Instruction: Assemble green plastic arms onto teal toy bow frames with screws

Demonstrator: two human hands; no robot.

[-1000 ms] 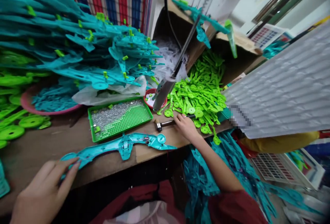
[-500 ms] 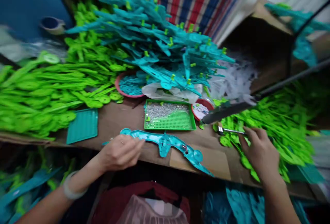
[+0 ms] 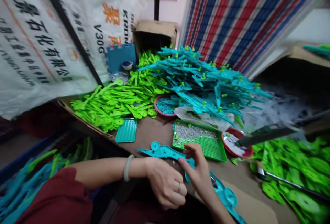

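A long teal plastic part [image 3: 161, 151] lies along the near edge of the wooden bench [image 3: 152, 134]. My left hand [image 3: 166, 182], with a ring and a pale bangle on the wrist, is curled closed over its middle, and I cannot make out what the fingers hold. My right hand [image 3: 197, 170] pinches the same teal part with thumb and fingers. Just behind my hands sits a green perforated tray [image 3: 206, 143] with several small silver screws. A small hammer [image 3: 277, 180] lies to the right on green parts, untouched.
A heap of teal parts [image 3: 203, 79] with green pegs fills the back. Lime green parts [image 3: 116, 102] pile at left and more at right [image 3: 296, 169]. A red dish [image 3: 235, 145], a pink bowl [image 3: 163, 106], a teal grid plate [image 3: 126, 131] and a hanging power tool [image 3: 268, 132] stand around.
My view swung left. My right hand left the hammer and came to the teal part; my left hand slid along the part toward its middle, so both hands now meet there.
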